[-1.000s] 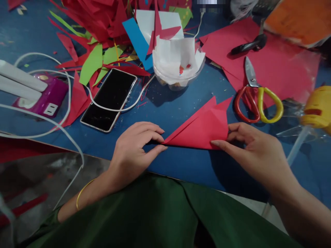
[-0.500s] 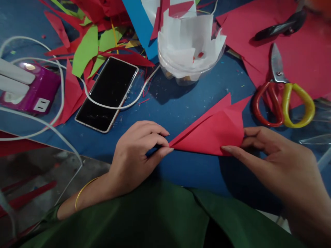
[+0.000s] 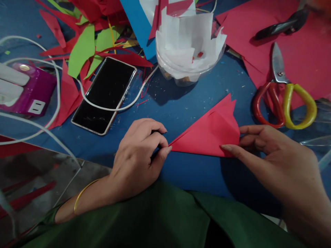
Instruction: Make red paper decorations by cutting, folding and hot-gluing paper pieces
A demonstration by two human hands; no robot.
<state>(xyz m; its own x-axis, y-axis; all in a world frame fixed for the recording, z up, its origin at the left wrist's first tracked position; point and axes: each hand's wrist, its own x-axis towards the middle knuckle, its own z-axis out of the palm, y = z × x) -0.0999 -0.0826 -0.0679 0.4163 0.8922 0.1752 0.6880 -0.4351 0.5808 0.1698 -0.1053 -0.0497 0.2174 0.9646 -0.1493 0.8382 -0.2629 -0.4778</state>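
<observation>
A folded red sheet of paper (image 3: 207, 132) forms a narrow wedge on the blue table, its tip to the left and its wide end, with pointed corners, to the right. My left hand (image 3: 141, 155) pinches the tip between thumb and fingers. At the lower right edge my right hand (image 3: 274, 158) grips the wide end, thumb on top and the other fingers at the paper's side. Scissors (image 3: 280, 89) with one red and one yellow handle lie just beyond my right hand, partly on red sheets (image 3: 305, 55).
A phone (image 3: 104, 94) lies at left under a white cable (image 3: 103, 109). Beside it stands a purple socket block (image 3: 38, 91). Red and green paper scraps (image 3: 82, 50) cover the back left. A clear plastic bowl (image 3: 188, 70) holds white paper. A black-handled tool (image 3: 280, 29) rests at back right.
The red paper's wide end has narrowed: the right-hand corner has swung up and in toward the other point. My right hand has shifted slightly left, while both hands keep their hold.
</observation>
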